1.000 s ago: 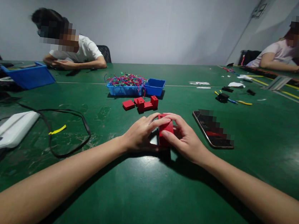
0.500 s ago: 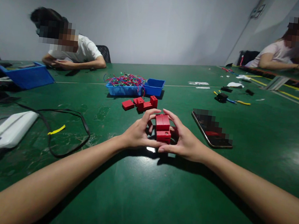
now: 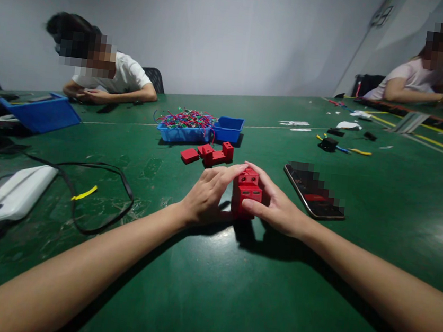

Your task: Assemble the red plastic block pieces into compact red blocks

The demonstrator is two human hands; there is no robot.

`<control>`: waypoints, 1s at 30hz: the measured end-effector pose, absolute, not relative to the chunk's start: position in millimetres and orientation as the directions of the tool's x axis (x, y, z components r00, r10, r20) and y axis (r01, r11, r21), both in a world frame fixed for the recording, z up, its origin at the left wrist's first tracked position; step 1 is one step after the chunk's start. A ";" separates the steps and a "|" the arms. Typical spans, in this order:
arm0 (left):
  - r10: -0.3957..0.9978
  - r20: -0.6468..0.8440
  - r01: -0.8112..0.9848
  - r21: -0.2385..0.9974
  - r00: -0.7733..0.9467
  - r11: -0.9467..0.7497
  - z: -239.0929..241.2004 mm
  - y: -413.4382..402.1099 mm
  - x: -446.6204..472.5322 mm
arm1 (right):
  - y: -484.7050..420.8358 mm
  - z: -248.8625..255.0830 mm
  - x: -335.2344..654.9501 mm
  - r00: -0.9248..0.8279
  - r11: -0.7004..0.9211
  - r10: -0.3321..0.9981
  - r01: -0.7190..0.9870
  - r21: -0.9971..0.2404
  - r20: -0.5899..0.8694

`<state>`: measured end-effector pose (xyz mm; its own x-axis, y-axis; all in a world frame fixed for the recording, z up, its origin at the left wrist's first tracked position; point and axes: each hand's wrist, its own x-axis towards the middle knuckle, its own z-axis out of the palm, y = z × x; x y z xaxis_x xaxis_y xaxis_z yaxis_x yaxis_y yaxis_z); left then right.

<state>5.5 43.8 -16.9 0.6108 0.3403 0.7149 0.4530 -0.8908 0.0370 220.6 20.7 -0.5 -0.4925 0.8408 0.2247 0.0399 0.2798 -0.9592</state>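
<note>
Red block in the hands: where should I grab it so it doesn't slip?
Probably by its flat left and right sides, coming in from both sides at once. The red block is upright, taller than it is wide, and its top looks knobbly, so the plain sides likely give fingers the best hold. The left hand and right hand close on it from those sides, above the table.

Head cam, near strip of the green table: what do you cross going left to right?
white plastic device → black cable loop with a yellow tag → left hand → red plastic block → right hand → black smartphone lying flat
</note>
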 end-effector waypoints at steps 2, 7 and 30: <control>0.322 0.715 0.450 0.011 0.621 -0.893 -15.5 43.7 6.2 | 19.9 0.7 220.0 -0.498 0.303 0.834 0.052 -0.952 0.238; 0.338 0.703 0.452 0.028 0.625 -0.892 -14.3 43.2 7.6 | 18.5 2.6 220.2 -0.496 0.359 0.821 0.062 -0.931 0.283; 0.336 0.703 0.436 0.040 0.627 -0.899 -15.7 45.5 4.4 | 22.7 -1.5 221.1 -0.515 0.393 0.804 0.086 -0.916 0.296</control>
